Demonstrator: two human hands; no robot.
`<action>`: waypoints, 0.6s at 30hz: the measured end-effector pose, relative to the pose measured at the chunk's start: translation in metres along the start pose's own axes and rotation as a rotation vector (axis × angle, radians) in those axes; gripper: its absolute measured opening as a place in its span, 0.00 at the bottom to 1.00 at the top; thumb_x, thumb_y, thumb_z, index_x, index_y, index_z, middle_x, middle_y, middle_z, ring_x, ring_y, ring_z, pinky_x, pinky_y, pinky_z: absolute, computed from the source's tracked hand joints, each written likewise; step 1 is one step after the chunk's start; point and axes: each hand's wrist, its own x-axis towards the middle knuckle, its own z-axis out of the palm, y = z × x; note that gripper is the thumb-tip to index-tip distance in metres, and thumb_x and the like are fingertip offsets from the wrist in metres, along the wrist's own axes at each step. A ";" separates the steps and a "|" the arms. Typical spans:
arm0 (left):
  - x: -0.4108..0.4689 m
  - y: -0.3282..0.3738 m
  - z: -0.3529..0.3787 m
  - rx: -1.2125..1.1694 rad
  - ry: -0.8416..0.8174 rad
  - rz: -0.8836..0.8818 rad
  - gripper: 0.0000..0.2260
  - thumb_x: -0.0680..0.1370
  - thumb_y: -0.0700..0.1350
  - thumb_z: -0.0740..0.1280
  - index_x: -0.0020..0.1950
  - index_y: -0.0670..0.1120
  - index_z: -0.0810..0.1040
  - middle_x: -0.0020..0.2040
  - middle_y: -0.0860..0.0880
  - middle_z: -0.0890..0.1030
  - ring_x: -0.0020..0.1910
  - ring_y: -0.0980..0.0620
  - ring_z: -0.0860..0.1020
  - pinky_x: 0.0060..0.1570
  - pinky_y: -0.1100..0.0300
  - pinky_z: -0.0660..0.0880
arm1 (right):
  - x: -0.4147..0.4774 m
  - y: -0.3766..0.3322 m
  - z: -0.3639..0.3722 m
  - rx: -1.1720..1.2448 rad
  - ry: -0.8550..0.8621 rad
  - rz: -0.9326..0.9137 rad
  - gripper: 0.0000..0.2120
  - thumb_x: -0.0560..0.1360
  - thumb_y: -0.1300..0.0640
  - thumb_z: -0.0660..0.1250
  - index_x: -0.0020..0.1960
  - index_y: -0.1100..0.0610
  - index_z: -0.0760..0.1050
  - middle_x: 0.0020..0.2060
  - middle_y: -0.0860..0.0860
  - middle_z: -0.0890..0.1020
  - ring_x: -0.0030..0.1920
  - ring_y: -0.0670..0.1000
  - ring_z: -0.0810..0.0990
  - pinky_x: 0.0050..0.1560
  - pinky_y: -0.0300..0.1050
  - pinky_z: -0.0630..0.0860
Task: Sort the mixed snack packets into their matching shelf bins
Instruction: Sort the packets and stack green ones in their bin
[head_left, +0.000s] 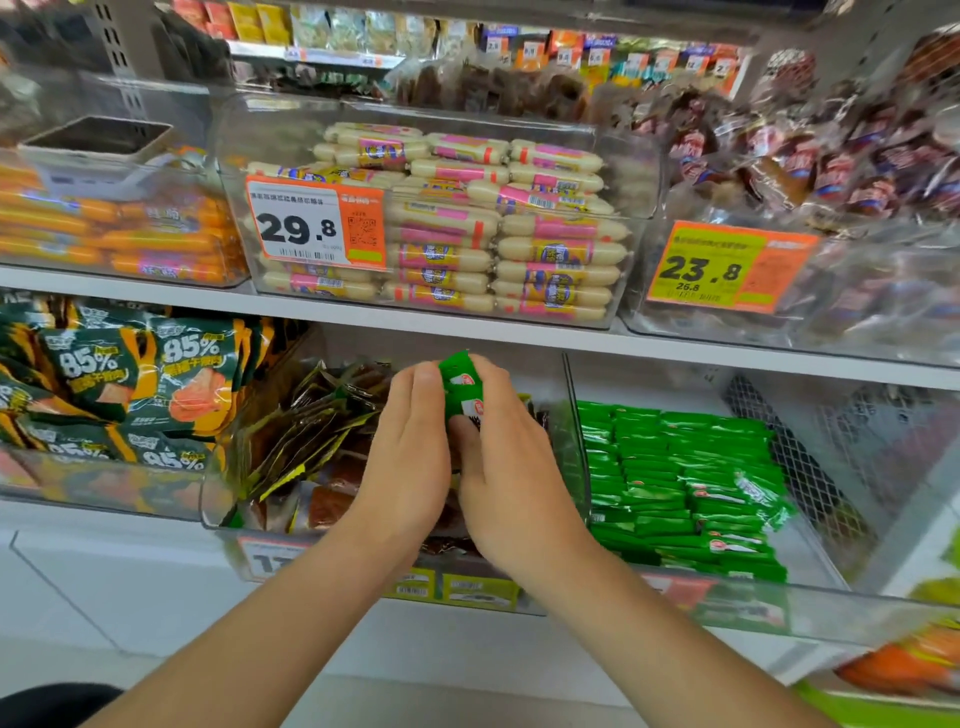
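Observation:
Both my hands are over the middle clear bin (223, 499) on the lower shelf, which is full of dark brown and yellow-edged snack packets (306, 441). My left hand (410, 452) and my right hand (504, 467) press together around a small stack of green packets (457, 379), whose tops stick up between the fingers. The clear bin to the right (841, 571) holds rows of matching green packets (685, 488).
A bin of dark green and orange "85%" pouches (130, 395) stands at lower left. On the upper shelf are orange sausages (119, 239), a bin of cream and pink sausages (498, 234) with a 29.8 tag, and dark wrapped snacks (810, 171) with a 23.8 tag.

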 end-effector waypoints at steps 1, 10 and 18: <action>-0.003 0.002 0.004 -0.037 0.010 -0.006 0.13 0.88 0.50 0.54 0.66 0.54 0.77 0.55 0.50 0.83 0.54 0.52 0.84 0.50 0.59 0.79 | -0.003 0.001 -0.002 0.040 -0.031 0.052 0.32 0.86 0.57 0.61 0.84 0.46 0.49 0.65 0.41 0.75 0.62 0.43 0.77 0.58 0.39 0.74; -0.031 0.008 0.053 -0.275 -0.156 -0.154 0.13 0.86 0.39 0.60 0.68 0.47 0.78 0.61 0.42 0.84 0.64 0.43 0.82 0.70 0.41 0.73 | -0.025 0.028 -0.047 0.228 0.142 0.159 0.18 0.86 0.55 0.61 0.74 0.43 0.67 0.63 0.45 0.80 0.63 0.41 0.78 0.64 0.41 0.75; -0.038 0.008 0.083 -0.103 -0.201 -0.021 0.20 0.83 0.32 0.57 0.69 0.51 0.74 0.61 0.46 0.83 0.61 0.50 0.82 0.60 0.53 0.78 | -0.031 0.042 -0.084 0.126 0.118 0.135 0.18 0.85 0.58 0.60 0.73 0.44 0.68 0.62 0.45 0.77 0.66 0.43 0.74 0.62 0.43 0.73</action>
